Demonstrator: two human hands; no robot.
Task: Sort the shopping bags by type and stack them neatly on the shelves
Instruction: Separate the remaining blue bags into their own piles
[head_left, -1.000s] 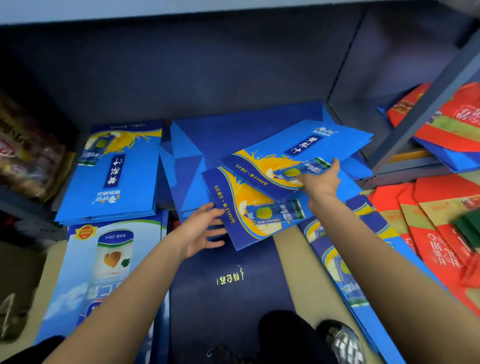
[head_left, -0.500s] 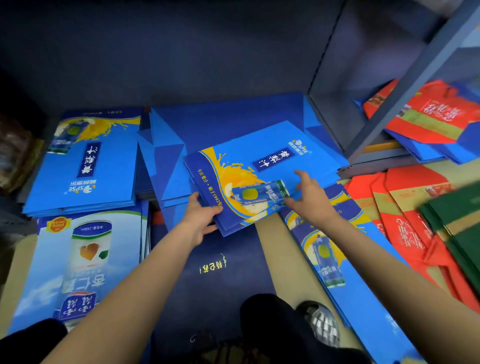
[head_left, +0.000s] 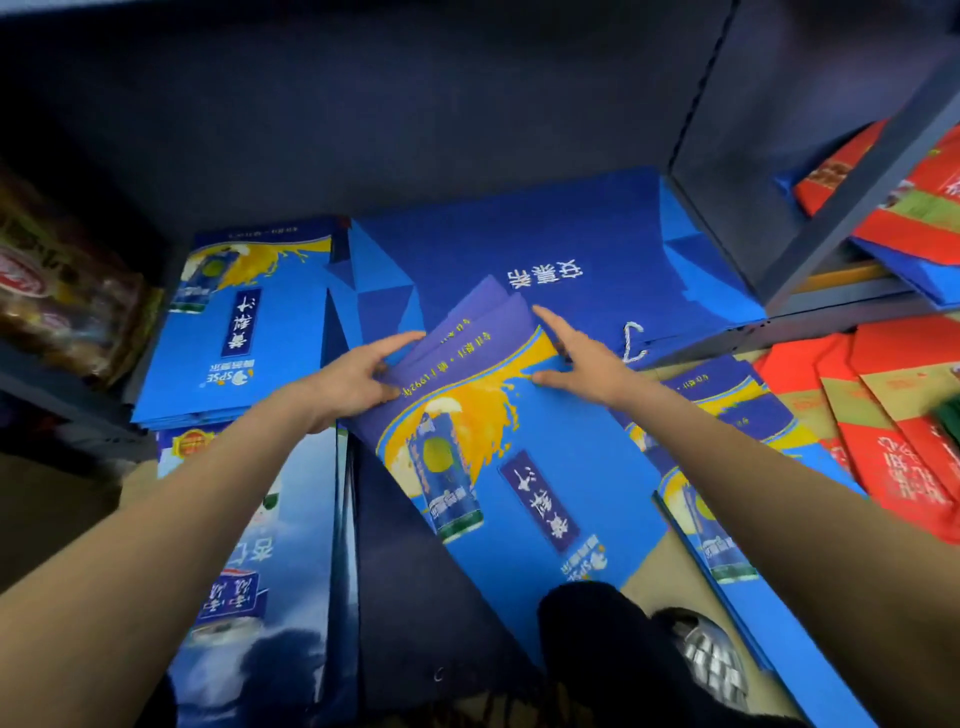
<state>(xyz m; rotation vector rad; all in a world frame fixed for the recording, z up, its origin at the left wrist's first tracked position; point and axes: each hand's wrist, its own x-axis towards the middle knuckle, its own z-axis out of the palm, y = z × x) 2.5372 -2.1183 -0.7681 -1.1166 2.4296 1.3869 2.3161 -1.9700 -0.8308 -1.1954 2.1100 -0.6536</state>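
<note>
Shelf unit (head_left: 810, 249): a dark metal rack fills the upper view, its upright post slanting down at right of the fanned juice bags.
Plain blue bag (head_left: 519, 244): the largest bag on the shelf board, lying flat just behind the fanned juice bags, white characters on its face and a white cord handle (head_left: 632, 340) at its near edge.
Fanned juice bags (head_left: 498, 441): several flat blue bags printed with a can and an orange splash, overlapped like cards, their far corners resting on the plain blue bag and their near ends reaching toward the person's knee.
Stacked juice bags (head_left: 244, 322): a squared pile of the same print, on the shelf to the left of the fanned juice bags.
Pale blue bags (head_left: 260, 545): on the floor, left of the fanned juice bags and below the stacked pile.
Red bags (head_left: 883, 431): spread on the floor to the right of the fanned juice bags; more lie on the neighbouring shelf.
Left hand (head_left: 353, 376): at the fan's left edge, fingers curled over the layered corners, thumb stretched above them.
Right hand (head_left: 582, 358): at the fan's right edge, fingers spread and straight, tips touching the top bag.
</note>
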